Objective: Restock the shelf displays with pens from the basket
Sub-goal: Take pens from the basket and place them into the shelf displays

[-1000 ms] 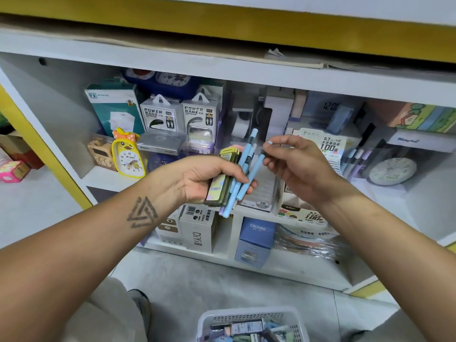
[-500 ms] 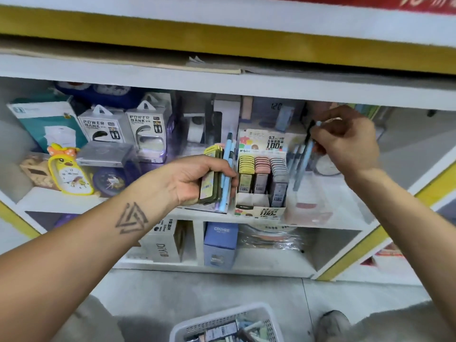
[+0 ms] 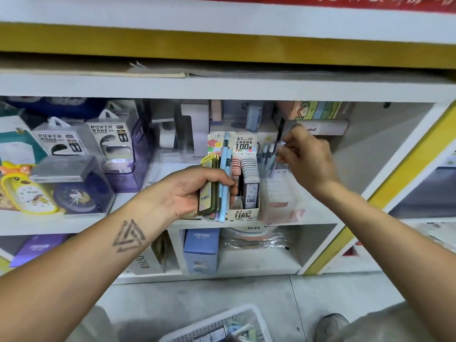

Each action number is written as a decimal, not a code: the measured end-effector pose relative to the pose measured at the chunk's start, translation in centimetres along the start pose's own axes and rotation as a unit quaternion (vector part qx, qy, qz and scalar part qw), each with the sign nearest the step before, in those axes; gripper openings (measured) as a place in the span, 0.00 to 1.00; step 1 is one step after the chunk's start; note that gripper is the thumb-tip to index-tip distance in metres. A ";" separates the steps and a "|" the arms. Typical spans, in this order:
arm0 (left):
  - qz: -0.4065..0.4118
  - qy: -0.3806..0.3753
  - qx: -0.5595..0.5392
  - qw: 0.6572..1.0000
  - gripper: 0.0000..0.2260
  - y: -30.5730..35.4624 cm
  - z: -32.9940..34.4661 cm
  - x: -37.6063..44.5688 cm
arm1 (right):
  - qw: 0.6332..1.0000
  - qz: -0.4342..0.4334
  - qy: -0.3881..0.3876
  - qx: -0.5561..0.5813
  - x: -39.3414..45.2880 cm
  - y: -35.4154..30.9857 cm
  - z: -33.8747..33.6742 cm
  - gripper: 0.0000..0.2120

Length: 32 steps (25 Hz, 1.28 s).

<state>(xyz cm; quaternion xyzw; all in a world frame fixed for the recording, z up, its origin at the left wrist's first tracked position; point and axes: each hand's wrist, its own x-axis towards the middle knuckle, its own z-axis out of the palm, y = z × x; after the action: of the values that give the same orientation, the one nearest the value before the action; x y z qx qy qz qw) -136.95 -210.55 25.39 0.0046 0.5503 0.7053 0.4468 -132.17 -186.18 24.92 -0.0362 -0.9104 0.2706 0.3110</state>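
Note:
My left hand (image 3: 195, 191) grips a bundle of light blue pens (image 3: 225, 183) together with flat yellow-green packs (image 3: 208, 191), held upright in front of the middle shelf. My right hand (image 3: 306, 159) is at the clear pen holder (image 3: 278, 191) on that shelf, pinching the top of a light blue pen (image 3: 272, 161) that stands in it among a few other pens. The white basket (image 3: 222, 327) with more pens and packs sits on the floor at the bottom edge.
A cardboard display of lead refill cases (image 3: 246, 174) stands just left of the holder. Power bank boxes (image 3: 108, 144) and a yellow duck clock (image 3: 24, 191) fill the shelf's left. A blue box (image 3: 201, 250) stands on the lower shelf. My shoe (image 3: 330, 324) is near the basket.
My right hand carried one blue pen from the bundle in my left hand over to the clear holder and lowered it in. The view shifted to the right.

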 end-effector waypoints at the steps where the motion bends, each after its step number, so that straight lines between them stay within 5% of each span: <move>1: -0.001 -0.003 0.003 1.000 0.07 0.1 0.1 0.1 | 1.000 -0.010 -0.009 0.002 0.0 -0.1 0.3 0.12; 8: -0.004 -0.019 0.002 1.000 0.06 0.1 -0.2 0.3 | 0.997 -0.062 -0.035 0.001 -0.4 0.1 1.1 0.04; 13: -0.005 -0.038 -0.023 0.999 0.11 -0.3 -0.1 0.4 | 0.988 -0.081 -0.086 -0.100 -0.7 -1.1 0.9 0.14; 16: -0.003 -0.065 -0.009 0.998 0.09 -0.6 0.1 0.5 | 0.993 0.050 -0.086 0.058 -0.7 -3.4 0.6 0.12; 20: 0.011 -0.099 0.003 0.995 0.09 -0.8 0.7 0.6 | 0.912 0.214 -0.176 0.303 -1.3 -5.6 1.0 0.10; 26: 0.016 -0.102 -0.014 0.995 0.12 -0.7 1.4 0.6 | 0.826 0.266 -0.154 0.473 -0.8 -5.0 -0.1 0.06; 29: 0.000 -0.076 -0.028 0.997 0.14 -0.5 1.4 0.7 | 0.851 0.237 -0.078 0.461 0.1 -4.0 -1.6 0.06; 32: 0.001 -0.044 -0.019 0.999 0.13 -0.6 1.5 0.9 | 0.915 0.176 0.022 0.363 1.2 -2.7 -3.6 0.08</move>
<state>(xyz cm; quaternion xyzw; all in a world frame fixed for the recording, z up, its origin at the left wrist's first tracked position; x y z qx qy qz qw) -136.38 -208.78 25.12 0.0275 0.5164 0.7157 0.4695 -130.75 -186.52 29.32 -0.0863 -0.7213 0.6321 0.2698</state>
